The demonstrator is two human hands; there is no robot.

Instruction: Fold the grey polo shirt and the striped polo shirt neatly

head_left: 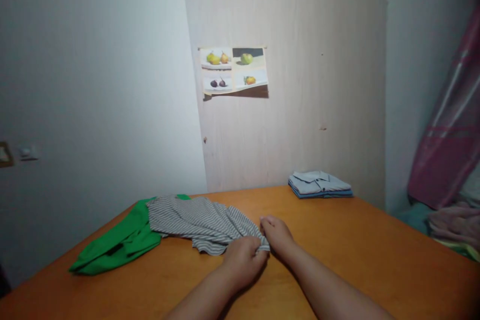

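Across the orange table (180, 285) it sprawled, the striped garment (198, 217), dark-and-pale, rumpled, overlapping the green cloth (120, 247) and gathered to a narrow end! Both fists were curled tight: left hand (245, 258) pinching that end, right hand (278, 236) clutching just beside, the fabric fanning away to their left.

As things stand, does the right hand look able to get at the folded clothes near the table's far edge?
Probably yes: nothing lies on the table between the right hand and the folded clothes. It would first have to let go of the striped cloth, which it seems to grip.
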